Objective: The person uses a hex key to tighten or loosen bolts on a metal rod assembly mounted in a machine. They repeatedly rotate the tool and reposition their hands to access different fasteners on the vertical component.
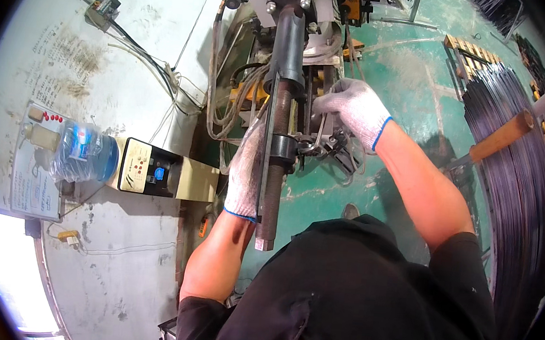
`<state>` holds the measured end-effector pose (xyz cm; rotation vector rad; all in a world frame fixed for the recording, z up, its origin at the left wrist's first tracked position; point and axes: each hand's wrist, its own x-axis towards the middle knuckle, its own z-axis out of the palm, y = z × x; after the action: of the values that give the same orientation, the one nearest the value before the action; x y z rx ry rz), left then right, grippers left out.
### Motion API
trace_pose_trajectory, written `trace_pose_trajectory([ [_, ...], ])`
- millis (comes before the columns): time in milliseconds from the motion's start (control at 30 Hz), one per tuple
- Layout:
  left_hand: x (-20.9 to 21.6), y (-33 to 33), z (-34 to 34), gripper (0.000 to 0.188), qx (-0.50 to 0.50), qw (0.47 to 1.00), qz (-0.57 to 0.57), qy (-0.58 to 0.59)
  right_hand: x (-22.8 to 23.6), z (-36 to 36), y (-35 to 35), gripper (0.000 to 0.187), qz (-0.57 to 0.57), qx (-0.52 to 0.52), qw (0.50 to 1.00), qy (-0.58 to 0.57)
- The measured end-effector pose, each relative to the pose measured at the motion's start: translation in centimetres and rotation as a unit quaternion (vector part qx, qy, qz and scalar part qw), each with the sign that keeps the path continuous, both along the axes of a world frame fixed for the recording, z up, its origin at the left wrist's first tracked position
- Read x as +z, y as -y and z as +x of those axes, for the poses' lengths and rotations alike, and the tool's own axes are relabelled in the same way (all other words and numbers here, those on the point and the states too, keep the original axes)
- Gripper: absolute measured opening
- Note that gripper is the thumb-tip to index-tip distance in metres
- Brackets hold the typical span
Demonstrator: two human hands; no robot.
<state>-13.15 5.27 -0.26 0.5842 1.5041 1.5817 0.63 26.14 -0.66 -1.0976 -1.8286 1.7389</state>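
Observation:
A black machine cylinder [289, 48] points toward me, and a long threaded rod [271, 196] with a squared end comes out of it. A dark collar [283, 147] sits around the rod. My left hand [244, 177], in a white knit glove with a blue cuff, is beside the rod on its left; its fingers are hidden behind the machine parts. On the other side, my right hand [357, 109] wears a matching glove. Its fingers are bent and closed at the machine's right side, close to the cylinder's end; what they hold, if anything, cannot be made out.
Hoses [217, 100] hang left of the machine. Against the white wall stands a water dispenser [156, 169] with a wrapped bottle [86, 152]. At right lies a large stack of dark metal strips [510, 191], near a wooden handle [502, 136]. A pallet [471, 52] rests farther back on the green floor.

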Motion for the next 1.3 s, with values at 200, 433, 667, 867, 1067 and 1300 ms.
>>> trace_pose_trajectory([
  [200,-0.9,-0.2,-1.2,0.028,-0.017,0.999,-0.028,0.014,3.7,-2.3,-0.9,0.032,0.262,0.057,0.963,0.027],
  [433,1.1,-0.7,1.2,0.04,0.08,0.993,-0.021,0.088,9.1,-4.0,1.0,0.03,0.458,0.166,0.87,0.076],
  [667,-0.7,0.1,-0.4,0.044,0.038,0.999,-0.009,0.027,12.2,-2.4,6.1,0.022,0.582,0.277,0.762,-0.062],
  [867,-5.0,0.9,-1.7,0.046,-0.02,0.987,0.15,0.048,8.4,2.2,10.9,0.043,0.606,0.26,0.732,-0.17],
  [1067,-0.5,0.3,-0.4,0.05,-0.012,0.986,0.005,-0.166,1.4,6.5,15.4,0.051,0.531,0.22,0.792,-0.205],
  [1300,0.5,1.0,0.4,0.036,-0.043,0.97,-0.013,-0.24,1.0,5.8,19.5,0.066,0.28,0.019,0.943,-0.178],
])
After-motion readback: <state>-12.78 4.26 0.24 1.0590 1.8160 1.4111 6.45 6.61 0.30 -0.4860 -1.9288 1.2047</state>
